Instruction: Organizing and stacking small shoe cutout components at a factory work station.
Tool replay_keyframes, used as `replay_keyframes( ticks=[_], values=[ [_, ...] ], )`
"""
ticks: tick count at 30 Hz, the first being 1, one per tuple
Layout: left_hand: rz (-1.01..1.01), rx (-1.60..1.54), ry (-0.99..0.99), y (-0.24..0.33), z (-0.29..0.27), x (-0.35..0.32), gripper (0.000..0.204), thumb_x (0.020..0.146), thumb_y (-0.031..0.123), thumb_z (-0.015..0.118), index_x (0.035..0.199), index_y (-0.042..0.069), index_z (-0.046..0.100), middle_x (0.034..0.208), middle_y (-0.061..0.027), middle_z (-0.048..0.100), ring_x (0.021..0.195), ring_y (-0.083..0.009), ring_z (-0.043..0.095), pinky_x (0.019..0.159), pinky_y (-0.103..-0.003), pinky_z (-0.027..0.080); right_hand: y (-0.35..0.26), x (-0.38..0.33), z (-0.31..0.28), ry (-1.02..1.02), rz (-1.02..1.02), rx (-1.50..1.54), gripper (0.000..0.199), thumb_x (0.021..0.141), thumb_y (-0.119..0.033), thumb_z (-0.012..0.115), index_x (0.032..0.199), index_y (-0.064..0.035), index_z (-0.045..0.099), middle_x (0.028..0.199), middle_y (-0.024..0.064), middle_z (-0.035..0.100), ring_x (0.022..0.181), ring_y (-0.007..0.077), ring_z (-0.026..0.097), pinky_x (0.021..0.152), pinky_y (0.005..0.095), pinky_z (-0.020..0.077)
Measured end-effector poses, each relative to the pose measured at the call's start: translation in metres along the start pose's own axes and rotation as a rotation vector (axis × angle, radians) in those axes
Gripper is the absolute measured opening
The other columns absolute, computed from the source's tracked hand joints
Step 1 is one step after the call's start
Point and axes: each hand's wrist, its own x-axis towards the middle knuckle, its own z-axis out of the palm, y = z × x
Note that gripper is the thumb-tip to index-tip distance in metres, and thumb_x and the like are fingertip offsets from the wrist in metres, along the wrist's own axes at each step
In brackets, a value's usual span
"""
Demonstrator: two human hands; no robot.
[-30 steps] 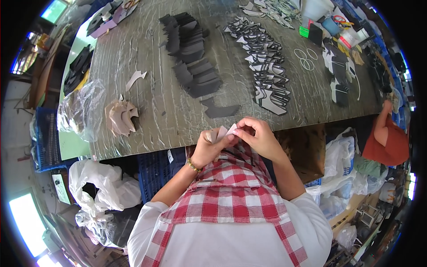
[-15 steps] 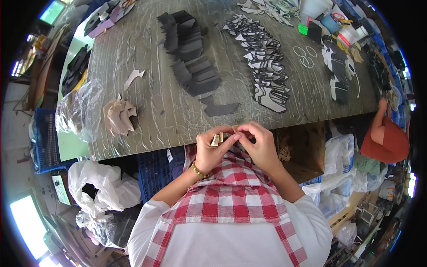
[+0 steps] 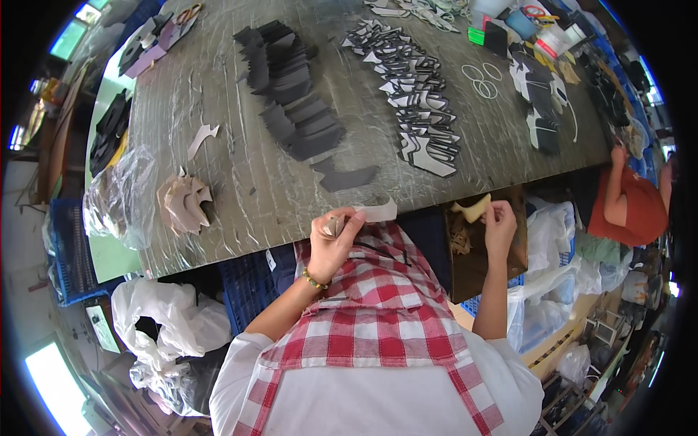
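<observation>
My left hand (image 3: 331,247) is closed at the table's near edge. Thumb and finger pinch a pale, curved cut piece (image 3: 379,212), and a folded tan piece (image 3: 333,226) pokes out of the same grip. Off to the right, my right hand (image 3: 500,227) pinches a curled yellowish, paper-like strip (image 3: 476,208) over a cardboard box (image 3: 505,265) below the table edge. Just beyond my left hand lies a single dark grey cut piece (image 3: 347,175). Overlapping dark grey pieces (image 3: 304,131) form a row behind it. Beside them runs a row of white-and-dark pieces (image 3: 425,154).
A stack of tan cut pieces (image 3: 182,205) and a lone pale piece (image 3: 202,140) lie on the left. Rubber rings (image 3: 483,89), containers (image 3: 552,42) and scissors (image 3: 190,13) are farther back. Plastic bags (image 3: 171,316) hang low left. Another person in red (image 3: 631,211) is at far right.
My hands have parted. The right moved right, carrying the yellowish strip over the box; the left keeps the pale piece, now showing. The view has shifted slightly.
</observation>
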Motion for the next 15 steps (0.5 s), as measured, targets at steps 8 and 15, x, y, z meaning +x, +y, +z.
replay_keyframes(
  ticks=[8,15],
  values=[
    [0.126,0.164,0.122,0.003,-0.002,0.002,0.017,0.083,0.008,0.069,0.073,0.001,0.058,0.06,0.0026,0.05,0.057,-0.0029,0.042,0.052,-0.023,0.036,-0.074,-0.027,0.026,-0.17,-0.234,-0.217,0.02,0.082,-0.009,0.069,0.097,0.0007,0.06,0.078,0.0154,0.062,0.069,0.0281,0.062,0.065,0.0346,0.0491],
    [0.361,0.3,0.158,0.012,0.004,0.007,0.014,0.078,0.006,0.07,0.073,0.001,0.058,0.066,-0.0072,0.055,0.057,-0.0174,0.052,0.054,-0.03,0.04,-0.174,-0.069,0.091,-0.451,-0.821,-0.206,0.017,0.082,-0.01,0.065,0.09,-0.0018,0.052,0.082,0.0122,0.055,0.077,0.0289,0.06,0.064,0.0376,0.0504]
  ],
)
